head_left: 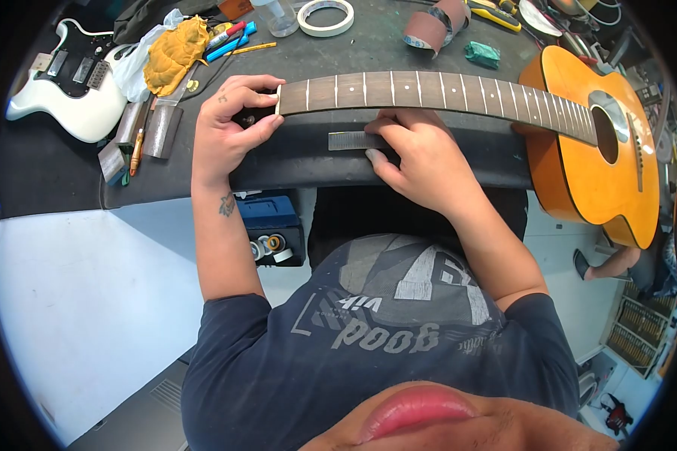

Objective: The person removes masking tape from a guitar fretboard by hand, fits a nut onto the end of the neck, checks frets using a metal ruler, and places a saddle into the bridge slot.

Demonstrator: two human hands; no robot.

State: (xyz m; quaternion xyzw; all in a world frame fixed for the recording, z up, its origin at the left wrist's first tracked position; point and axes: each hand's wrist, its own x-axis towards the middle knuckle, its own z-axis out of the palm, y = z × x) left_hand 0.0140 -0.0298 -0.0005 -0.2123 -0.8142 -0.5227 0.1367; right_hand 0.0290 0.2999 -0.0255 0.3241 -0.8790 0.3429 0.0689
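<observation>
An orange-topped acoustic guitar [579, 169] lies across the dark bench, its body at the right and its fretboard [417, 90] reaching left. My left hand [237, 113] grips the far left end of the neck at the pale nut, thumb and fingers curled around it. The headstock is mostly hidden by that hand. Just below the middle of the neck, my right hand [417, 154] pinches a flat, ridged metal file [347, 140] between thumb and fingers. The file points left and sits apart from the frets, over the bench's padded front edge.
A white electric guitar body [86, 109] lies at the left, near metal blocks [163, 131] and a yellow cloth [174, 59]. Behind the neck are a tape roll [326, 30], rolled sandpaper [436, 28] and a green packet [482, 53]. Another person's leg [613, 263] shows at right.
</observation>
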